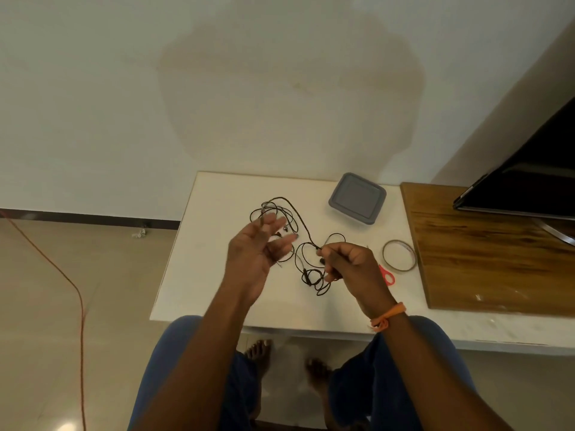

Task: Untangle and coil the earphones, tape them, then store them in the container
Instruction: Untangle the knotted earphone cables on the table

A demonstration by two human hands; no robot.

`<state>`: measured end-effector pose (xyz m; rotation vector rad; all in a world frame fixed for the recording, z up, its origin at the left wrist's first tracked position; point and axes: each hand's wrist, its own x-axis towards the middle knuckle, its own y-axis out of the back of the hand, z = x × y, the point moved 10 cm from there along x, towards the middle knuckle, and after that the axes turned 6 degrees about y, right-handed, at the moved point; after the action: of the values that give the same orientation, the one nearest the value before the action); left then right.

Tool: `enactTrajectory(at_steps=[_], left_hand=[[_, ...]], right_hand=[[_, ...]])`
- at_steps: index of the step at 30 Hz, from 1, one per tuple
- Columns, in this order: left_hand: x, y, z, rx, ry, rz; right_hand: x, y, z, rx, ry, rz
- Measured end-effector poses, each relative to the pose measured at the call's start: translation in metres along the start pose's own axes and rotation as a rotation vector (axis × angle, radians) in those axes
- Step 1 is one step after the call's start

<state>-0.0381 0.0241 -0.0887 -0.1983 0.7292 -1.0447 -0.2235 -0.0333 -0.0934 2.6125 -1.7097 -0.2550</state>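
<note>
Head view: right hand (348, 259) pinches thin tangled earphones (306, 244); left hand (258, 253) spread.

the right hand (348, 259) hides most of the red scissors (387, 276).

Tangled black earphones (298, 244) above table

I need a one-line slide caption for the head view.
Right hand pinches tangled earphones over white table; left hand open.
</note>
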Motion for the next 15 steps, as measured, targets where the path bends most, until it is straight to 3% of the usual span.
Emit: enactTrajectory(at_steps=[3,10,12,15], left_hand=[[-0.005,-0.017,-0.008,0.537,-0.083,0.046],[-0.001,0.028,-0.006,0.789,-0.023,0.317],[-0.008,0.022,0.015,0.926,-0.198,0.291],[-0.017,-0.014,0.026,1.124,-0.486,0.071]], right_hand=[[0.001,-0.008,0.001,-0.038,0.006,0.017],[0.003,0.002,0.0,-0.048,0.021,0.074],[0.005,0.004,-0.004,-0.078,0.042,0.077],[0.004,-0.002,-0.012,-0.097,0.082,0.044]])
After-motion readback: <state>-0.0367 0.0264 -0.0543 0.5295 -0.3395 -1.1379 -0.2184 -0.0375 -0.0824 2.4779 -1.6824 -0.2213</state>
